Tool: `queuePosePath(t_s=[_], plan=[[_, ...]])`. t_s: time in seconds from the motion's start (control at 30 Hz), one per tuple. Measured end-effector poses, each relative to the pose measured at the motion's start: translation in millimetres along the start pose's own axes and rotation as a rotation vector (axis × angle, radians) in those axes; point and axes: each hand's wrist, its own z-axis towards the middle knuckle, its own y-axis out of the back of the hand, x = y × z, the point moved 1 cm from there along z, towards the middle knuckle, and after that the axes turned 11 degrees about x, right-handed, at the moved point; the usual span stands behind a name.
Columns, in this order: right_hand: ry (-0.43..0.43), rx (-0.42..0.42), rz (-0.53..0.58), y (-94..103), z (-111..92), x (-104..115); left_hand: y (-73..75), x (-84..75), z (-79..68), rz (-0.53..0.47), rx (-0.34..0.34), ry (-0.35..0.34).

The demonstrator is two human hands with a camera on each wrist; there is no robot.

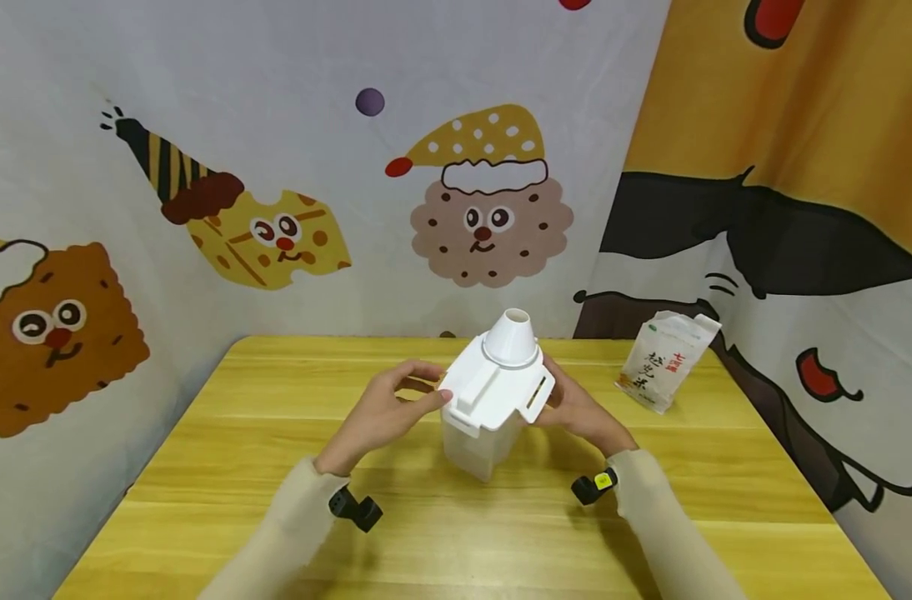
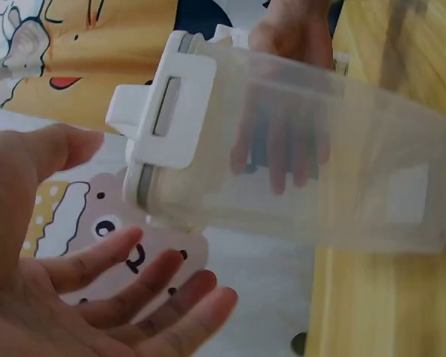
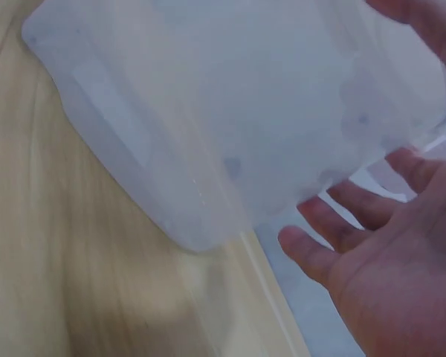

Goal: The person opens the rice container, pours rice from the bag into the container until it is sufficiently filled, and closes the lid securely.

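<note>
A tall translucent plastic storage container (image 1: 473, 450) stands at the middle of the table, with no contents visible through its walls. Its white lid (image 1: 482, 385) has a cone-shaped white piece (image 1: 511, 340) on top and a slotted tab (image 1: 537, 398) at the side. My left hand (image 1: 384, 410) is beside the lid, thumb and fingers spread; the left wrist view shows a gap between them and the container. On the other side, my right hand (image 1: 576, 410) is against or very near the wall, its fingers extended and seen through the plastic in the left wrist view.
A white paper bag (image 1: 662, 360) with printed characters stands at the table's back right. The wooden table (image 1: 276, 375) backs onto a cartoon-printed curtain (image 1: 313, 100). Each wrist carries a small black camera, such as the left wrist camera (image 1: 356, 508).
</note>
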Motion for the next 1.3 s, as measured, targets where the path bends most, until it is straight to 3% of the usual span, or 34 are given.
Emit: queuePosePath(t_s=[0.2, 0.5, 0.87, 1.3], plan=[[-0.009, -0.063, -0.051, -5.7, -1.0, -2.7, 5.5, -7.7, -0.3, 0.150, 0.013, -0.176], [0.034, -0.058, -0.093, -11.1, 1.1, -3.2, 2.9, -20.0, 1.3, 0.411, 0.089, -0.404], [0.036, -0.058, -0.094, -11.0, 1.3, -5.4, -2.1, -42.3, -7.5, 0.765, 0.231, -0.469], [0.025, -0.067, -0.107, -11.4, 1.0, -5.4, -16.1, -50.3, -8.2, 1.113, 0.231, -0.493]])
